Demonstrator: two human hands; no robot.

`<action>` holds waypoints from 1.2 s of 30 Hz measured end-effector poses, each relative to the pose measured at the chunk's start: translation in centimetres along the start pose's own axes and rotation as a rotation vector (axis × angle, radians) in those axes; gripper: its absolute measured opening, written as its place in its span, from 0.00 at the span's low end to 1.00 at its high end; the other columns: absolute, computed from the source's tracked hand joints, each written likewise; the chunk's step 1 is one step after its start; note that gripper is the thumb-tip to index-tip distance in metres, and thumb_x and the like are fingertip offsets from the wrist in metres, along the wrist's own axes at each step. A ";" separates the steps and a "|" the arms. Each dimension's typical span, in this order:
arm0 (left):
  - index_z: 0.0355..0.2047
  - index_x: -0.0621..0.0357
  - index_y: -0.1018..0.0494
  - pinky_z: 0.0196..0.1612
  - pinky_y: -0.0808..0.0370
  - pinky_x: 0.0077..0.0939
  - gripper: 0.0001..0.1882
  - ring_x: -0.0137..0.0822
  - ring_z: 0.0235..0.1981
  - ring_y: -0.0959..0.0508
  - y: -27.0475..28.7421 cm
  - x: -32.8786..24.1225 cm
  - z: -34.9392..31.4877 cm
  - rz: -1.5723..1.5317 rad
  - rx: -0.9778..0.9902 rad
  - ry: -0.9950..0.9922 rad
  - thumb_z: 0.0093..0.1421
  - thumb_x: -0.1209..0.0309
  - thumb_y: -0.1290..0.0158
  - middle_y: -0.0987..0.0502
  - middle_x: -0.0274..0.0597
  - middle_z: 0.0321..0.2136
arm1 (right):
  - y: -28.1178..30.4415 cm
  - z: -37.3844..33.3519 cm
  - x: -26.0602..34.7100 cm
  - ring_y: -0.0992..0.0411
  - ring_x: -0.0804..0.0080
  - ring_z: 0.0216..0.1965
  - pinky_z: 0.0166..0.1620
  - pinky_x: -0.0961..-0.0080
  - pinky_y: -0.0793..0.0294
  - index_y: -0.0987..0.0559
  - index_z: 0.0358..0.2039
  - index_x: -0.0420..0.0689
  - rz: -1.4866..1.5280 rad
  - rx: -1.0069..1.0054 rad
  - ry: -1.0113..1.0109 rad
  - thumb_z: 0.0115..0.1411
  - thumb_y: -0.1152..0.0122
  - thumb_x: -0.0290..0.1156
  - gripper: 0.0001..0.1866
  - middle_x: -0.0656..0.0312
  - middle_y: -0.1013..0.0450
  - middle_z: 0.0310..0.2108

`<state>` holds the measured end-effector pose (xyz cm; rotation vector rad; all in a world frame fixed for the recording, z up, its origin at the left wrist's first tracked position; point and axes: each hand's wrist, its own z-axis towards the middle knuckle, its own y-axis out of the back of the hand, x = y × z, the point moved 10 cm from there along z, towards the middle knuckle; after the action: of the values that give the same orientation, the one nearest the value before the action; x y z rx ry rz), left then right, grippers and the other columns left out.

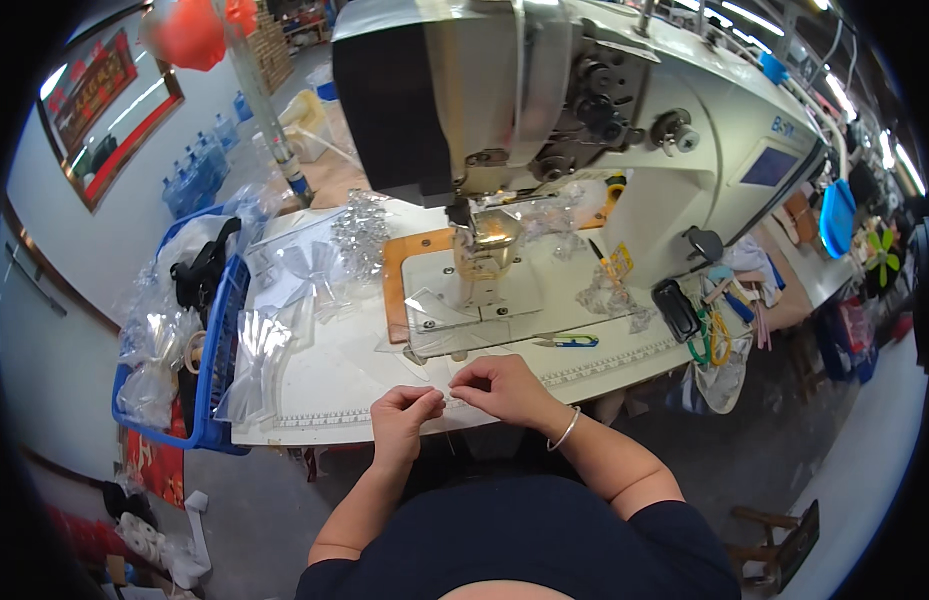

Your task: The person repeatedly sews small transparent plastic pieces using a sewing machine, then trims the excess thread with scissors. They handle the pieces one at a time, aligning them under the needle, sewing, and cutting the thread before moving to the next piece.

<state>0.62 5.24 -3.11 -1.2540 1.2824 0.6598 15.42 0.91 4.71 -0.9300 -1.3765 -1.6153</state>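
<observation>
My left hand (403,412) and my right hand (507,388) meet above the front edge of the sewing table, fingertips almost touching. Thumb and forefinger are pinched together on each hand. Whatever lies between them is too thin or small to make out. Just beyond stands a large white sewing machine (675,150), its needle area and metal plate (472,300) facing me. Clear plastic film (430,305) lies at the front of that plate. To the right of my hands, a pair of thread snips (568,341) with a blue handle rests on the white tabletop (350,375).
Stacked clear plastic pieces (260,355) lie at the table's left, beside a blue basket (220,370) full of bags. A tape measure strip (330,419) runs along the front edge. At right are a black case (676,310) and scissors (721,338). A wooden stool (785,540) stands lower right.
</observation>
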 end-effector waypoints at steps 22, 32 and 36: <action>0.38 0.61 0.27 0.37 0.27 0.23 0.07 0.30 0.31 0.24 -1.9 -2.6 1.0 -0.266 0.218 -0.014 0.61 0.73 0.48 0.25 0.37 0.30 | 22.6 1.0 -10.2 0.30 0.51 0.43 0.46 0.61 0.29 0.26 0.43 0.43 -0.997 -0.361 -0.329 0.47 0.36 0.26 0.20 0.52 0.31 0.48; 0.35 0.63 0.25 0.50 0.31 0.25 0.06 0.36 0.52 0.30 -8.5 -10.2 -1.3 0.462 0.479 -0.588 0.59 0.74 0.48 0.33 0.48 0.55 | 11.5 3.0 6.3 0.28 0.58 0.32 0.37 0.68 0.27 0.25 0.41 0.42 -0.759 -0.061 0.298 0.46 0.34 0.24 0.18 0.56 0.32 0.35; 0.37 0.64 0.25 0.50 0.31 0.22 0.09 0.31 0.49 0.29 -9.8 -4.8 0.3 0.148 0.523 -0.182 0.59 0.71 0.47 0.29 0.47 0.51 | 7.6 2.6 8.6 0.26 0.67 0.29 0.35 0.73 0.26 0.25 0.43 0.41 -0.380 -0.104 0.335 0.48 0.33 0.27 0.20 0.59 0.29 0.34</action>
<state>8.54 4.15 4.36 -0.6625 1.2944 0.4852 18.95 1.88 15.97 -0.4378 -1.2911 -2.0360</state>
